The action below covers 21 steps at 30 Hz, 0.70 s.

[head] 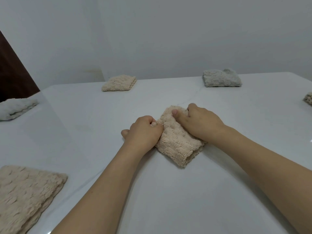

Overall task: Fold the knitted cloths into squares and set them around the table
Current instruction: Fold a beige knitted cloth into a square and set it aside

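Left hand (143,132) and right hand (200,122) both pinch the folded beige cloth (179,142) mid-table (168,191), bare surface all around. 5 folded cloths sit near the edges, well apart.

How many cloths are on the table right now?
6: beige cloth under both hands, beige near-left, white far-left, beige far-centre, grey far-right, one cut off at right edge. Others may lie outside view.
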Each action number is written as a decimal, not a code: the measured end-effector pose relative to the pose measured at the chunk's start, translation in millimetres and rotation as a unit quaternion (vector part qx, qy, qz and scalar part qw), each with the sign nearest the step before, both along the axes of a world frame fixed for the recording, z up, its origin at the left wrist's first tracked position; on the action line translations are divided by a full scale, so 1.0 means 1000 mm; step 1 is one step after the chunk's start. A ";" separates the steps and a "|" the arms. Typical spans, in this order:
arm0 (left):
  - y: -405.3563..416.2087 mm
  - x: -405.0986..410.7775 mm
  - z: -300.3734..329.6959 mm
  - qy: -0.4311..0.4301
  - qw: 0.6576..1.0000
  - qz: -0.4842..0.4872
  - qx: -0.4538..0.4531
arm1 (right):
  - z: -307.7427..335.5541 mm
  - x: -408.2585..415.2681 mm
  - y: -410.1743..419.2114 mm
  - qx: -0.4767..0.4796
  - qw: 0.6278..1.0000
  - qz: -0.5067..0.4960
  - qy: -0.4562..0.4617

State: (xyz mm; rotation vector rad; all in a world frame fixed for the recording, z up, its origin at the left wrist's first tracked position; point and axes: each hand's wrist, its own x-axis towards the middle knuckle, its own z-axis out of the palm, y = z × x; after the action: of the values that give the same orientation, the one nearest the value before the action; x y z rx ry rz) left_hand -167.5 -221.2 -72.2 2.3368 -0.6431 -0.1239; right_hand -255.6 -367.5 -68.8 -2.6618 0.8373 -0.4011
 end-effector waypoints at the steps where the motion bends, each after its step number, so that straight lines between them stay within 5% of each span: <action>1: 0.000 0.000 0.000 -0.001 1.000 -0.002 0.003 | 0.002 0.002 0.000 0.019 1.000 -0.009 0.007; 6: 0.000 0.000 0.000 0.012 1.000 -0.006 -0.001 | 0.003 0.009 -0.002 -0.006 0.997 -0.022 0.072; 21: 0.003 0.007 0.008 0.183 0.974 0.000 -0.135 | -0.003 0.007 -0.017 -0.040 0.998 -0.043 0.007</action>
State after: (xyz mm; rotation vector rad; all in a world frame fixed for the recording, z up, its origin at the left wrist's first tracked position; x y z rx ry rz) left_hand -160.5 -217.8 -64.0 1.9824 -0.4435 -0.4299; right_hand -248.8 -384.8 -71.4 -2.7110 0.9614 -0.4458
